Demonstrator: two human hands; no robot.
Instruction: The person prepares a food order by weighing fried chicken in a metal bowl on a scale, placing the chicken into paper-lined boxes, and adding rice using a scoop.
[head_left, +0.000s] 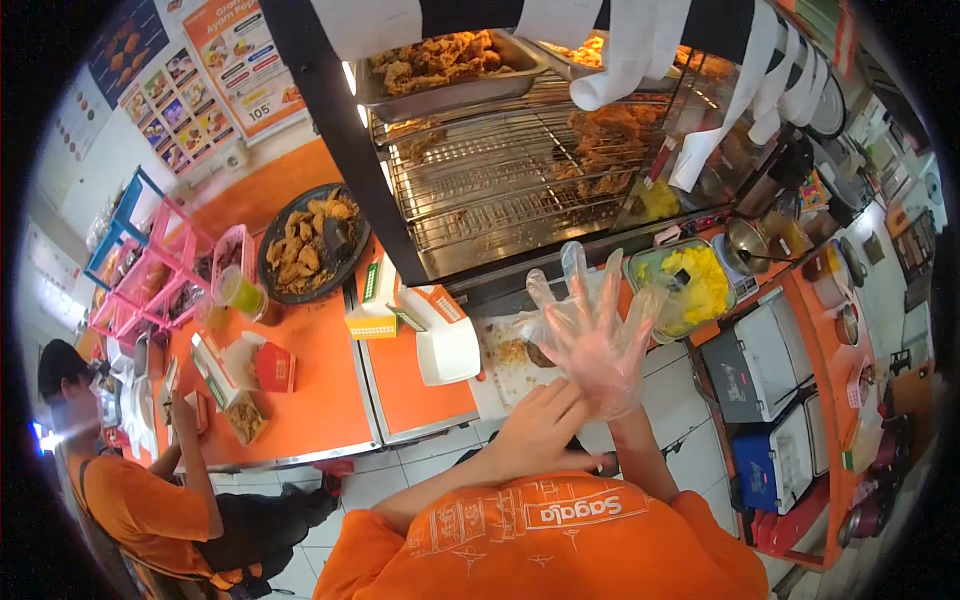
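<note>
My right hand (600, 352) wears a clear plastic glove and is raised with its fingers spread, in front of the heated display cabinet. My bare left hand (541, 420) lies against the glove's cuff near the right wrist, its fingers bent; whether they pinch the plastic cannot be told. Below the hands' far side, a white cutting board (501, 352) bears brown crumbs and a dark round piece partly hidden by the glove. An open white paper box (448, 351) stands just left of the board. Right of the glove sits a clear tub of yellow food (686, 289).
The cabinet's wire rack (487, 165) and metal tray (457, 94) hold fried chicken. A black platter of fried pieces (315, 244) is on the orange counter (322, 420). A co-worker (142, 487) handles a box at left. Cooler boxes (757, 367) stand at right.
</note>
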